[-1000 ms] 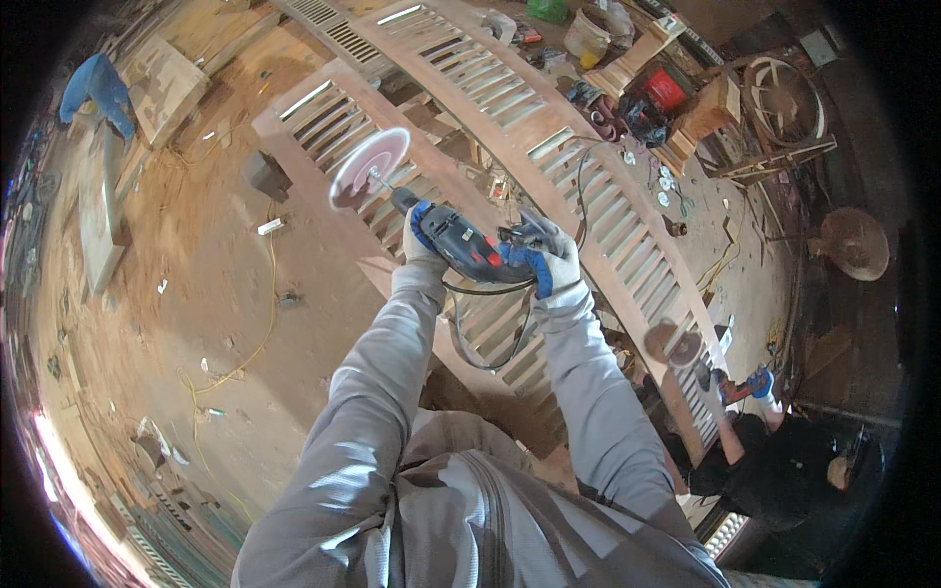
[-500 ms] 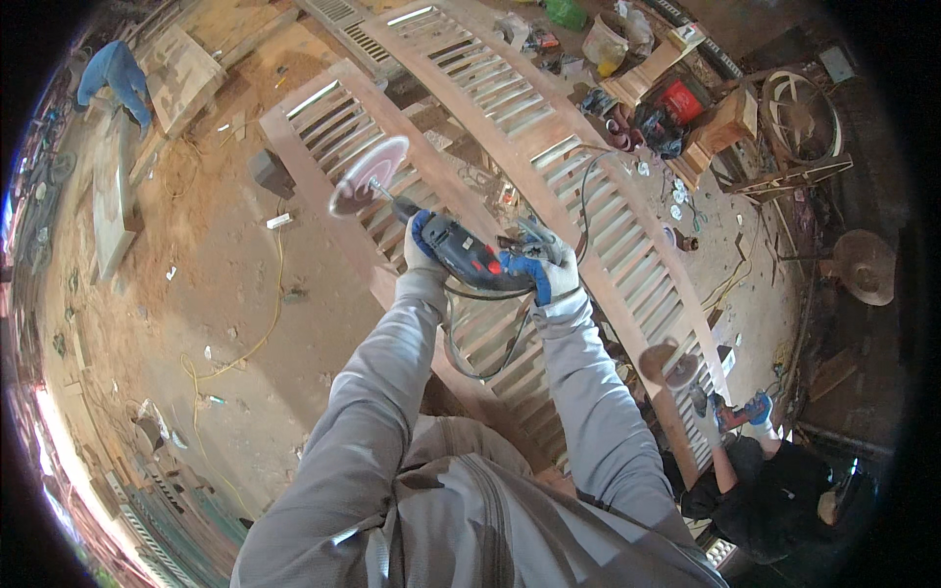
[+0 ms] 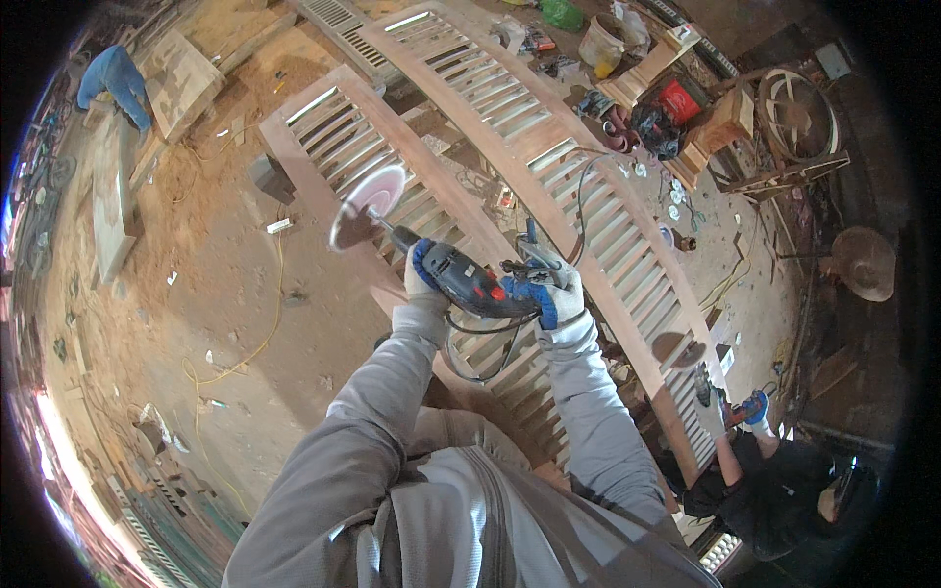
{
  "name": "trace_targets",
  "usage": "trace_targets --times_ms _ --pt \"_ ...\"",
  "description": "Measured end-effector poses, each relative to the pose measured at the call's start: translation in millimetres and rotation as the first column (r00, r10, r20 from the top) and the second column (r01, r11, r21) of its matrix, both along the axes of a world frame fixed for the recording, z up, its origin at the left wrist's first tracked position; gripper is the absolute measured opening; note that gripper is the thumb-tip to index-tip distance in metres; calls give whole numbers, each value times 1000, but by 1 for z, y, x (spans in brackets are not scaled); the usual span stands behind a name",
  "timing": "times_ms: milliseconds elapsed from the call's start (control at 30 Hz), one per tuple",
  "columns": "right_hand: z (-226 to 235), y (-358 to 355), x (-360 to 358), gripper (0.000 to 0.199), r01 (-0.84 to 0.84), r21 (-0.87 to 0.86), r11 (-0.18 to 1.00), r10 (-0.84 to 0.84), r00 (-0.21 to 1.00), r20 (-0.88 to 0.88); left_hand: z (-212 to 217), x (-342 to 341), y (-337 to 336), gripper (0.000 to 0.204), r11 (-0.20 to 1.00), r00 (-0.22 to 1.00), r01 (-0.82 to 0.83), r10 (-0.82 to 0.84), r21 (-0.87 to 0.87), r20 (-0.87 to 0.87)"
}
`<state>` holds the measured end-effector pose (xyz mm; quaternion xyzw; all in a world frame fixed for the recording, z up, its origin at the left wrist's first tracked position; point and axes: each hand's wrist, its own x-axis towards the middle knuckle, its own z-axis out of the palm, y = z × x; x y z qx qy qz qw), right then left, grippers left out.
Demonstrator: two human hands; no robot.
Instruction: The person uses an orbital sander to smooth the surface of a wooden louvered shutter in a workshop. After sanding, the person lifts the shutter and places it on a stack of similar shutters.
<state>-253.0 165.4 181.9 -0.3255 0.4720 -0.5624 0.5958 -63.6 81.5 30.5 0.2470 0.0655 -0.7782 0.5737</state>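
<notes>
A black power drill [image 3: 465, 280] with red parts is held between my two gloved hands. My left hand [image 3: 421, 267], in a white and blue glove, wraps round its front end. My right hand [image 3: 551, 292] grips its rear handle, where the black cable hangs in a loop. From the chuck a shaft carries a round sanding disc [image 3: 369, 208], blurred at its edge. The disc stands over the left edge of a slatted wooden shutter panel [image 3: 431, 147]; whether it touches the wood I cannot tell.
A second slatted panel [image 3: 588, 196] lies to the right. At its lower end a co-worker [image 3: 774, 490] holds another disc tool [image 3: 720, 402]. Another person [image 3: 120, 83] bends at the far left. A yellow cord [image 3: 279, 294] snakes across the floor. A bucket [image 3: 600, 47] stands at the back.
My hands and the drill have shifted slightly down, and the disc has moved a little down along the panel's left edge. The co-worker's disc has moved slightly up.
</notes>
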Motion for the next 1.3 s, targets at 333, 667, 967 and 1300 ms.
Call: trace_targets --times_ms 333,667,967,1300 --pt "9 9 19 29 75 118 990 -66 995 -77 -39 1 -9 26 988 985 152 -153 -11 -75" --pt "-5 1 32 27 93 99 991 -89 995 -47 -32 17 -12 27 974 971 214 -221 -76 -96" --pt "8 24 27 29 161 101 982 -159 987 -22 25 14 6 23 972 979 203 -203 121 -10" --pt "13 22 44 33 157 40 987 -159 985 70 4 20 -1 24 987 987 159 -160 16 15"
